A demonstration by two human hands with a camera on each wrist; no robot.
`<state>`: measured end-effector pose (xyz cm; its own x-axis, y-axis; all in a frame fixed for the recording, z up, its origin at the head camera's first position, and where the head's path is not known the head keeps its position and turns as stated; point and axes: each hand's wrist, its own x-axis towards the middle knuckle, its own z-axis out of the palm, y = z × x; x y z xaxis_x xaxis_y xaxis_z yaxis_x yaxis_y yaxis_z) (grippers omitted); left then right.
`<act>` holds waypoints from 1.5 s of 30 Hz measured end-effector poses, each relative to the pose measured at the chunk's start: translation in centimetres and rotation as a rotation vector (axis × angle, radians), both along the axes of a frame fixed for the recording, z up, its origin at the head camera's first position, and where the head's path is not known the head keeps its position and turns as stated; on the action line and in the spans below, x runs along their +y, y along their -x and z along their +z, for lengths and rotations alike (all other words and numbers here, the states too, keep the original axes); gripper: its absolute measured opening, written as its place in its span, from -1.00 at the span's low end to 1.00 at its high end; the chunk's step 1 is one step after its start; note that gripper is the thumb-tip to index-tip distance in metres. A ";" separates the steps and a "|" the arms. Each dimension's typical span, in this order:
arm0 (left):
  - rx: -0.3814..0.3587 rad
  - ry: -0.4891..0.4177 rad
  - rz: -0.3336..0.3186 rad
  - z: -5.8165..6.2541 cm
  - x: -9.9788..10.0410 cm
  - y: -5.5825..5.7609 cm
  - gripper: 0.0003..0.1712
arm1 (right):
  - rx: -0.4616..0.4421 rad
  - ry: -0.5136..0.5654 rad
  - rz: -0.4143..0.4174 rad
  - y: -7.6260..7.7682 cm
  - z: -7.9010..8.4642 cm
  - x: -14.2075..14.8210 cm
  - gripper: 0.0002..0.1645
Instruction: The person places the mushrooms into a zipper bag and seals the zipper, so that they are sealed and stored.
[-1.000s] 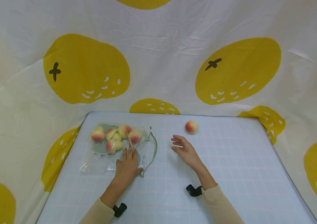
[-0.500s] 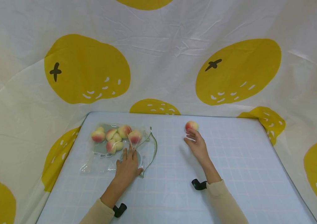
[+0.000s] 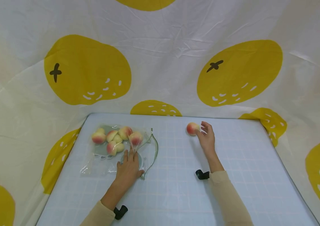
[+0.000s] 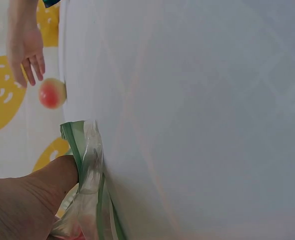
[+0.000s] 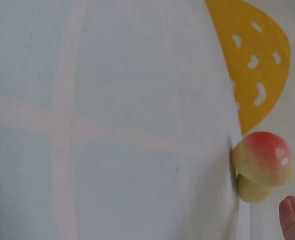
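Note:
A toy mushroom (image 3: 192, 128) with a red and pale-yellow cap lies near the table's far edge. In the right wrist view, its pale stem (image 5: 252, 190) shows under the cap. My right hand (image 3: 207, 142) is just right of this mushroom, fingers loosely bent and thumb near the cap; whether they touch is unclear. My left hand (image 3: 127, 169) rests on a clear zip bag (image 3: 101, 163), fingers spread and fairly straight. Several similar mushrooms (image 3: 125, 133) are inside. The bag's green zip edge (image 3: 156, 147) stands partly open near the left thumb, also seen in the left wrist view.
The table (image 3: 171, 194) has a pale blue checked cover. Behind it hangs a white cloth (image 3: 162, 62) with large yellow fruit prints. Dark wrist devices sit below both hands, one at the right wrist (image 3: 202, 174) and one at the left (image 3: 121, 212).
My right hand has moved right and away from me, first to the near side of the lone mushroom, then round to its right. The left hand and bag have stayed put.

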<state>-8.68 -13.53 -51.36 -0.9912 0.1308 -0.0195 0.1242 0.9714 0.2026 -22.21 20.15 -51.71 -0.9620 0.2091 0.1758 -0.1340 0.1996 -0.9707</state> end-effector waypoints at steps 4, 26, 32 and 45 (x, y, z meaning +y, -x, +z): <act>0.015 -0.002 -0.008 -0.1 -0.1 0.0 0.06 | -0.037 -0.033 -0.023 1.1 -0.9 0.3 -0.20; 0.005 0.010 -0.019 -0.3 -0.3 0.2 0.08 | -0.370 0.003 0.065 2.2 -1.7 0.4 0.21; 0.000 0.005 -0.021 -0.3 -0.3 0.1 0.07 | -0.354 0.021 0.059 2.3 -2.1 0.4 0.18; -0.010 0.002 -0.016 -0.2 -0.2 0.1 0.07 | -0.376 -0.056 0.048 2.7 -2.6 0.3 0.18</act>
